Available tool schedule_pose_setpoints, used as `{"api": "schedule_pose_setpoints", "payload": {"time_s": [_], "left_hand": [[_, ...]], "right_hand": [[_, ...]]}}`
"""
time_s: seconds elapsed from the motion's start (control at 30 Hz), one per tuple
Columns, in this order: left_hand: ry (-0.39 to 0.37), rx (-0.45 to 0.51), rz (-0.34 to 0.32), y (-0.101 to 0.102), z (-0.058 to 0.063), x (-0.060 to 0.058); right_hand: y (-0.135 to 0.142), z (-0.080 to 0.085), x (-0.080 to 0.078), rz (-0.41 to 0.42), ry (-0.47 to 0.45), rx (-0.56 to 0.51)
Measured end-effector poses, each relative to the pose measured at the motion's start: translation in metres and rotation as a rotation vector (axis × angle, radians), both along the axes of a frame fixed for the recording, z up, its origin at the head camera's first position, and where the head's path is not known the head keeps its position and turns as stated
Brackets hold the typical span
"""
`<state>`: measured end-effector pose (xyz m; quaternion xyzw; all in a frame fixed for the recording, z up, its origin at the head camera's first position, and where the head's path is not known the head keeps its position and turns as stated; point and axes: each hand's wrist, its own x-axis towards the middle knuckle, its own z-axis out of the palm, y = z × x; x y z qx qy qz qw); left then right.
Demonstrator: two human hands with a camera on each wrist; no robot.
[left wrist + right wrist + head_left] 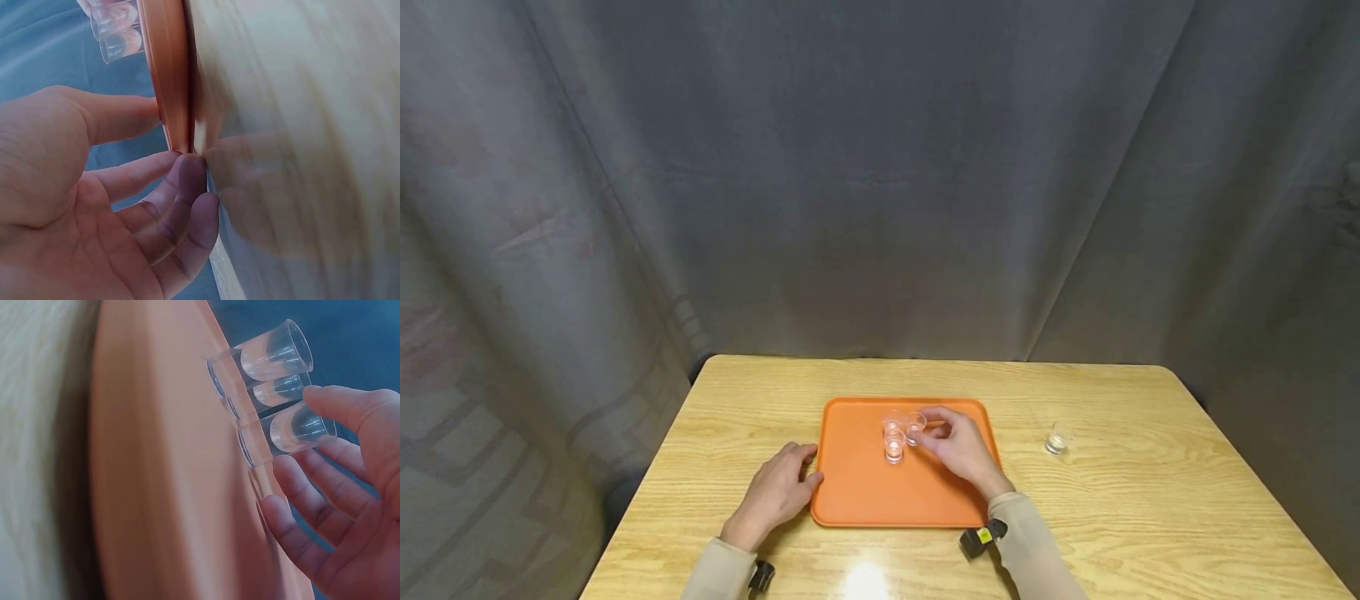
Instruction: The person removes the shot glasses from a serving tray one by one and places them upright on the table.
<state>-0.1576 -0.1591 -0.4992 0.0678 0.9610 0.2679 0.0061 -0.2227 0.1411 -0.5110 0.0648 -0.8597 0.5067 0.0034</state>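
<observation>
Three small clear shot glasses stand upright and close together on an orange tray (857, 492). My right hand (958, 446) pinches the rightmost shot glass (914, 430) near its rim, thumb on one side and fingers on the other. Its base is right at the tray surface in the right wrist view. Beside it are the front shot glass (893, 450) and the back shot glass (281, 390), partly hidden by its neighbours. At the tray's left edge rests my left hand (775, 487), its thumb and fingertips touching the outer rim, fingers relaxed.
Another clear shot glass (1057, 440) stands on the wooden table (1150, 500), to the right of the tray. A grey curtain (880, 183) hangs behind the table's back edge and along both sides.
</observation>
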Motion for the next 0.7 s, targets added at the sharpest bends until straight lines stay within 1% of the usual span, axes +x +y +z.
{"api": "schedule_pose_setpoints", "payload": {"time_s": [0.2,0.4,0.7], "left_hand": [[0.001,-0.003,0.0,0.001,-0.001,0.0],[0.001,-0.006,0.008,-0.001,0.0,0.001],[-0.001,-0.011,-0.005,0.002,0.0,0.001]], "right_hand": [[0.002,0.001,0.001,-0.026,0.01,0.019],[0.003,0.001,-0.001,-0.023,0.02,0.012],[0.017,0.003,0.002,-0.029,-0.008,-0.019]]}}
